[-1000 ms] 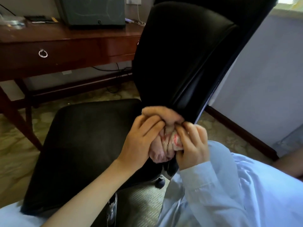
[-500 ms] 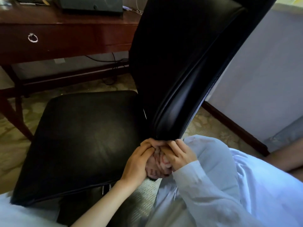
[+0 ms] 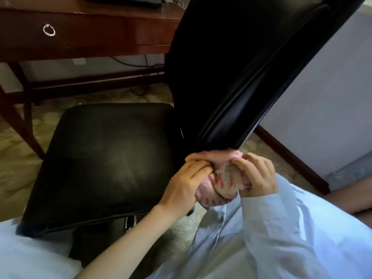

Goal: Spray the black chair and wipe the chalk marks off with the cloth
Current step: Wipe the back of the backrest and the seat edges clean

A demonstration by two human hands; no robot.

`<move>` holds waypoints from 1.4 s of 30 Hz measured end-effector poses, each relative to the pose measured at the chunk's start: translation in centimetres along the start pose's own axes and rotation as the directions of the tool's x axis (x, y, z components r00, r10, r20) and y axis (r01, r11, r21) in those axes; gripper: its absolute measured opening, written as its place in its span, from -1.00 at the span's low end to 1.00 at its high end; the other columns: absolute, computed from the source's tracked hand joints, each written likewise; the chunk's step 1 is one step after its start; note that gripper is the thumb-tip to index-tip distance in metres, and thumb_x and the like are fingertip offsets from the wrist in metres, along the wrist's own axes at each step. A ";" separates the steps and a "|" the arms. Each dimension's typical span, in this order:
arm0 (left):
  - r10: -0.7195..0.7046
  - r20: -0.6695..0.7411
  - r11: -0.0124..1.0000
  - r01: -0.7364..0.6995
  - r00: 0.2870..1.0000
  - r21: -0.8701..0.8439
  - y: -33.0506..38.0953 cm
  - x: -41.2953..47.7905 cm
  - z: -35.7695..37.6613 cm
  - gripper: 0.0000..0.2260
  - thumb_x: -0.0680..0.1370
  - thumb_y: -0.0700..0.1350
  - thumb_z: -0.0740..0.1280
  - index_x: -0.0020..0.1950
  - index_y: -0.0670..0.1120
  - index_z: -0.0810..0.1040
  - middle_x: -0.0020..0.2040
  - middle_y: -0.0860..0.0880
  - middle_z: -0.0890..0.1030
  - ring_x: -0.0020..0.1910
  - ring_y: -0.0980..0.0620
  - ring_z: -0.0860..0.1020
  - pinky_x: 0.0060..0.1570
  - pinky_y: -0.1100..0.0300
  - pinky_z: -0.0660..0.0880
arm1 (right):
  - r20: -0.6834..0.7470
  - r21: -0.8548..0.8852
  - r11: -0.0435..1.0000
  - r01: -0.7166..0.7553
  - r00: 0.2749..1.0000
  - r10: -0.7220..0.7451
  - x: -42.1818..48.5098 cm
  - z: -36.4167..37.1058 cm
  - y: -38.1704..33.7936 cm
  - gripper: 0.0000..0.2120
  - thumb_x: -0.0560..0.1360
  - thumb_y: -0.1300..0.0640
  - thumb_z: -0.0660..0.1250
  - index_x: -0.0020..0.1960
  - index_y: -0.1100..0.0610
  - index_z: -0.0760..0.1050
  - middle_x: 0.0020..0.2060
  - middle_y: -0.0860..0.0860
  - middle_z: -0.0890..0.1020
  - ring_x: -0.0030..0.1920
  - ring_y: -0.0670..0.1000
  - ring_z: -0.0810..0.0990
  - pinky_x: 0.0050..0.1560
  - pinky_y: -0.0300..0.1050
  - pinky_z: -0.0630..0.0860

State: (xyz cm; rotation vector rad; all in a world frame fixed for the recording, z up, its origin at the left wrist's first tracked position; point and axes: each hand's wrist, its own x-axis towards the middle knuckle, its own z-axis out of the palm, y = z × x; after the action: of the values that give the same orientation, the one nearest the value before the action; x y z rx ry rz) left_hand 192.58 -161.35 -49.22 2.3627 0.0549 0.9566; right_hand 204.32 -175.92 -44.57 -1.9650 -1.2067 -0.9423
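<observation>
The black chair fills the middle of the view, its seat [image 3: 104, 150] to the left and its tall backrest [image 3: 237, 63] rising at an angle to the upper right. A bunched pink cloth with red marks [image 3: 225, 184] sits against the lower edge of the backrest. My left hand [image 3: 185, 182] grips the cloth from the left. My right hand [image 3: 255, 172], in a light blue sleeve, holds it from the right. No chalk marks show on the visible leather. No spray bottle is in sight.
A dark wooden desk [image 3: 90, 35] with a ring-pull drawer stands behind the chair, with cables beneath it. A pale wall and dark baseboard [image 3: 291, 156] run along the right. Patterned carpet covers the floor.
Both hands have slid the cloth down the backrest's edge to its lower end. The view has tilted down and moved closer to the chair.
</observation>
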 end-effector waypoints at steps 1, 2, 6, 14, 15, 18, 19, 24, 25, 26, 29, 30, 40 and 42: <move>-0.081 0.070 0.996 0.084 0.994 -0.042 -0.7 -1.2 1.0 -0.70 0.52 -0.20 0.23 0.20 -0.24 0.57 0.18 -0.15 0.57 0.22 -0.05 0.50 0.25 0.20 0.43 | 0.099 0.039 0.999 -0.021 0.995 0.017 -1.3 0.8 0.7 -0.80 0.45 0.22 0.28 0.01 0.18 0.63 -0.06 0.16 0.61 -0.02 0.10 0.48 0.18 -0.28 0.30; -0.155 0.142 0.984 0.166 0.978 -0.071 -1.5 -2.5 2.1 -0.67 0.51 -0.17 0.20 0.21 -0.22 0.57 0.20 -0.14 0.56 0.21 -0.05 0.51 0.24 0.23 0.42 | 0.218 0.068 0.997 -0.029 0.976 0.013 -2.5 1.7 1.3 -0.76 0.40 0.17 0.27 0.03 0.13 0.59 -0.07 0.14 0.61 -0.04 0.09 0.47 0.17 -0.33 0.28; -0.311 0.370 0.939 0.343 0.875 -0.023 -3.6 -5.1 5.6 -0.74 0.58 -0.07 0.15 0.16 -0.04 0.57 0.16 0.01 0.57 0.17 0.03 0.53 0.19 0.16 0.45 | 0.665 -0.043 0.999 0.032 0.747 0.005 -5.3 5.5 2.6 -0.53 0.09 -0.12 0.26 -0.03 -0.05 0.34 -0.28 0.01 0.61 -0.27 0.07 0.57 -0.29 -0.35 0.47; -0.410 0.300 0.897 0.441 0.862 -0.041 -3.7 -3.8 9.0 -0.60 0.56 0.03 0.01 0.05 -0.12 0.58 0.02 -0.10 0.60 0.04 -0.04 0.57 0.04 -0.02 0.52 | 0.579 -0.018 1.000 -0.008 0.815 0.017 -5.7 6.3 4.0 -0.61 0.22 -0.13 0.17 0.03 -0.09 0.37 -0.27 0.01 0.60 -0.14 0.01 0.47 -0.02 -0.38 0.32; -0.405 0.291 0.898 0.437 0.867 -0.052 -3.7 -3.6 9.0 -0.65 0.56 -0.02 0.05 0.04 -0.13 0.58 0.00 -0.10 0.60 0.02 -0.05 0.57 -0.01 -0.01 0.53 | 0.542 0.023 0.999 -0.037 0.840 0.018 -5.4 6.1 4.1 -0.64 0.26 -0.08 0.19 0.04 -0.08 0.39 -0.23 0.01 0.60 -0.12 0.01 0.47 0.03 -0.45 0.29; -0.340 0.163 0.926 0.360 0.926 -0.116 -2.4 -2.2 8.4 -0.75 0.53 -0.17 0.19 0.11 -0.19 0.59 0.05 -0.13 0.63 0.06 -0.04 0.58 0.02 0.05 0.54 | 0.289 0.119 0.989 -0.085 0.956 0.048 -3.8 4.4 4.6 -0.73 0.35 0.16 0.29 0.05 0.00 0.50 -0.09 0.00 0.57 -0.07 0.02 0.46 0.17 -0.45 0.25; -0.285 0.080 0.948 0.293 0.955 -0.122 -1.7 -1.5 8.1 -0.72 0.51 -0.20 0.21 0.14 -0.23 0.59 0.09 -0.16 0.63 0.10 -0.05 0.56 0.10 0.07 0.52 | 0.191 0.118 0.988 -0.098 0.979 0.074 -2.8 3.5 4.4 -0.76 0.36 0.23 0.33 0.02 0.05 0.56 -0.07 0.03 0.59 -0.06 0.03 0.48 0.16 -0.37 0.31; -0.058 -0.155 0.998 0.052 0.986 -0.043 1.0 3.4 6.9 -0.69 0.50 -0.25 0.35 0.23 -0.28 0.55 0.16 -0.21 0.61 0.19 -0.07 0.53 0.27 0.13 0.44 | -0.044 0.078 0.992 -0.095 0.994 0.099 3.1 -0.7 4.5 -0.85 0.41 0.39 0.35 -0.11 0.24 0.67 -0.08 0.15 0.64 -0.06 0.16 0.57 0.02 -0.04 0.49; -0.041 -0.154 0.999 0.037 0.987 -0.031 1.1 3.8 7.0 -0.67 0.48 -0.28 0.38 0.24 -0.28 0.53 0.17 -0.21 0.60 0.21 -0.08 0.53 0.28 0.12 0.44 | -0.021 0.059 0.996 -0.070 0.997 0.071 3.7 -1.0 5.1 -0.83 0.41 0.38 0.33 -0.10 0.24 0.66 -0.07 0.15 0.64 -0.05 0.17 0.57 0.03 -0.02 0.50; -0.028 -0.150 1.000 0.025 0.988 -0.019 1.0 4.0 7.1 -0.65 0.47 -0.31 0.40 0.25 -0.27 0.53 0.19 -0.21 0.59 0.22 -0.09 0.53 0.28 0.10 0.44 | 0.009 0.033 0.998 -0.048 0.999 0.047 4.1 -1.2 5.7 -0.82 0.40 0.38 0.32 -0.09 0.23 0.66 -0.07 0.14 0.64 -0.04 0.16 0.56 0.04 -0.02 0.49; -0.005 -0.144 1.000 0.009 0.990 0.026 0.4 4.0 7.9 -0.68 0.49 -0.32 0.31 0.25 -0.24 0.53 0.20 -0.20 0.58 0.21 -0.11 0.54 0.25 0.09 0.46 | 0.042 -0.023 0.994 -0.102 0.994 0.103 3.5 -0.4 7.5 -0.78 0.32 0.36 0.30 -0.11 0.21 0.65 -0.09 0.11 0.64 -0.05 0.10 0.53 0.06 -0.16 0.45; -0.007 -0.138 0.999 0.013 0.990 0.042 0.2 4.0 8.2 -0.69 0.50 -0.31 0.26 0.24 -0.23 0.53 0.19 -0.19 0.59 0.18 -0.11 0.54 0.22 0.09 0.47 | 0.068 -0.022 0.989 -0.145 0.987 0.147 3.0 0.3 8.2 -0.76 0.27 0.32 0.27 -0.12 0.20 0.64 -0.11 0.11 0.65 -0.06 0.07 0.53 0.06 -0.20 0.42; -0.139 0.135 0.958 0.098 0.981 0.271 -5.8 1.6 11.5 -0.67 0.38 -0.23 0.14 0.00 -0.21 0.64 -0.07 -0.13 0.67 -0.14 -0.12 0.63 0.09 0.12 0.41 | 0.607 0.000 0.927 -0.376 0.736 0.299 -1.7 10.7 11.8 -0.68 0.17 0.28 0.11 -0.18 0.18 0.57 -0.26 0.05 0.62 -0.18 0.13 0.53 -0.22 -0.24 0.16; -0.136 0.189 0.952 0.076 0.972 0.297 -6.6 1.8 12.3 -0.68 0.37 -0.23 0.13 -0.05 -0.19 0.64 -0.12 -0.11 0.66 -0.16 -0.11 0.63 0.10 0.11 0.39 | 0.683 -0.034 0.916 -0.401 0.659 0.314 -2.3 11.6 12.6 -0.62 0.21 0.23 0.09 -0.11 0.20 0.59 -0.21 0.11 0.65 -0.14 0.16 0.56 -0.17 -0.16 0.27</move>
State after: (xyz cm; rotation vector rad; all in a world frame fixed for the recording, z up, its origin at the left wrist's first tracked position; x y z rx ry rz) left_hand 203.03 -161.58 -58.63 2.6840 0.2536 0.6827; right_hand 217.94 -172.33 -54.55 -2.4116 -1.1164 0.0978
